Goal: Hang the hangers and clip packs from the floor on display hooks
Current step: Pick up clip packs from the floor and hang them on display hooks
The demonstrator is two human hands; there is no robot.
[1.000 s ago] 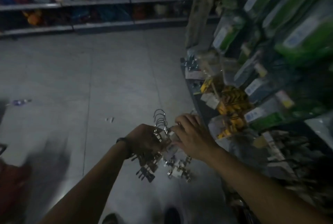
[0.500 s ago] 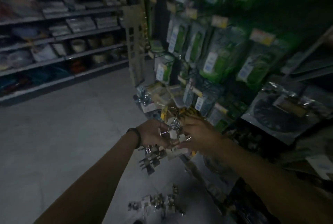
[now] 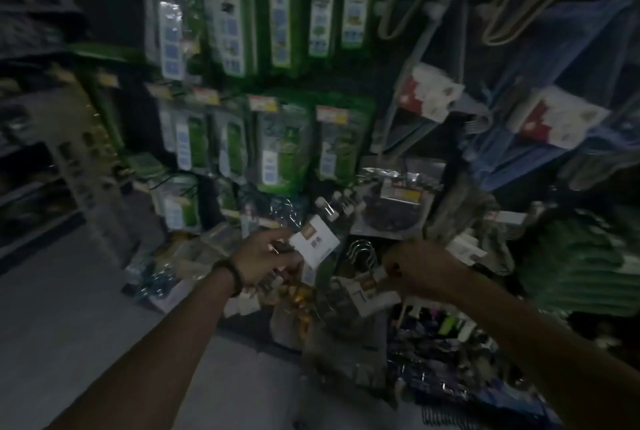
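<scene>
The scene is dim and blurred. My left hand (image 3: 266,258) grips a clip pack (image 3: 313,241) with a white card label, and more metal clips dangle below that hand. My right hand (image 3: 420,265) pinches a second bunch of clip hangers (image 3: 363,268), whose chrome hooks stand up just left of the fingers. The two bunches are apart, both held in front of the lower rows of the display rack. White-tipped display hooks (image 3: 334,204) stick out just above the left pack.
Green packaged goods (image 3: 282,142) hang in rows on the rack. Blue and grey hangers (image 3: 540,111) with red-white labels hang at upper right. Mixed packs (image 3: 446,336) crowd the rack's bottom. Grey floor (image 3: 69,318) lies at left, with shelving (image 3: 31,138) beyond.
My view has swung right and up from the floor to the rack. My hands, together on one bunch before, have drawn apart, each holding its own bunch of clips.
</scene>
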